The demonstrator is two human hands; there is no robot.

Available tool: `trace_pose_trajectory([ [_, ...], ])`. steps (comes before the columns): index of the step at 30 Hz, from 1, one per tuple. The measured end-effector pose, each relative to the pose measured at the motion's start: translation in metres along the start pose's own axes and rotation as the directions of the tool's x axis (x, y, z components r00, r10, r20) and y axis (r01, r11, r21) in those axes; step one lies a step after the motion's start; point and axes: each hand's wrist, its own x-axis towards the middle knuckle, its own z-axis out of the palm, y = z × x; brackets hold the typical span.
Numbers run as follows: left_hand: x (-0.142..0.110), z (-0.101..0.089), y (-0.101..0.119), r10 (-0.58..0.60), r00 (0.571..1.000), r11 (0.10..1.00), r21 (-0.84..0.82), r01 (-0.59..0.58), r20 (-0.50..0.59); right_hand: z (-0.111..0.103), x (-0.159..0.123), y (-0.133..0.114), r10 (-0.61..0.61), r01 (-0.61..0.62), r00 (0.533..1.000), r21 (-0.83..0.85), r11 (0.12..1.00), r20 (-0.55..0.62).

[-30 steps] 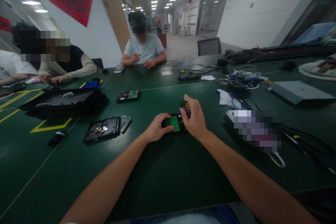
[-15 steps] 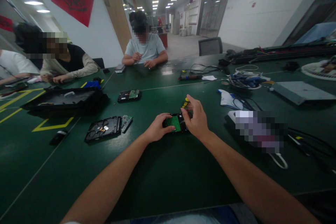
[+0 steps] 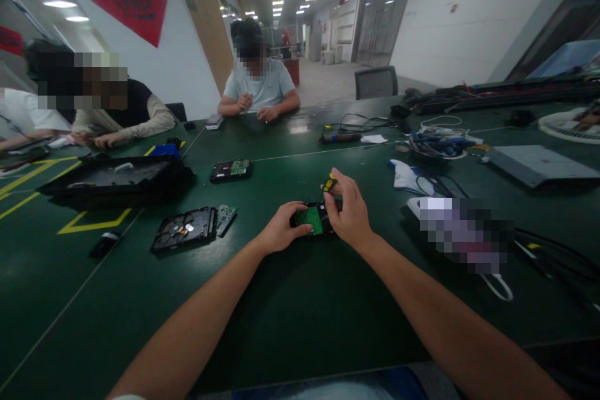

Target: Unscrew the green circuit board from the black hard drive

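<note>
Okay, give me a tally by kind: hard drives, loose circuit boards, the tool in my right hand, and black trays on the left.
Hard drives: 3 (held drive, nearer left drive, farther left drive)
Loose circuit board: 1
Yellow-and-black tool: 1, in your right hand
Black tray: 1
Total: 6

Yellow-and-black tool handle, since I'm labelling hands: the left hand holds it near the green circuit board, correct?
Wrong hand: in the head view, the right hand holds the yellow-and-black tool handle near the green circuit board.
</note>
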Motion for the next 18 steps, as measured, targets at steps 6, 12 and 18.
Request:
trace_pose_trajectory([
  [6,0.0000,-0.0002,0.0009,-0.006,1.000,1.000,-0.001,0.006,0.006,-0.0004,-0.0006,0.0005,0.001,-0.001,1.000,-0.036,0.999,-0.010],
  [12,0.0000,0.0001,-0.0002,-0.002,1.000,1.000,-0.005,0.002,0.006,0.0005,-0.0018,0.0023,0.012,-0.013,1.000,-0.046,0.999,-0.023],
  [18,0.0003,-0.0018,0.0024,-0.004,1.000,1.000,-0.005,0.004,0.008,0.0000,-0.0016,0.0024,-0.005,0.005,1.000,-0.041,0.999,-0.015],
])
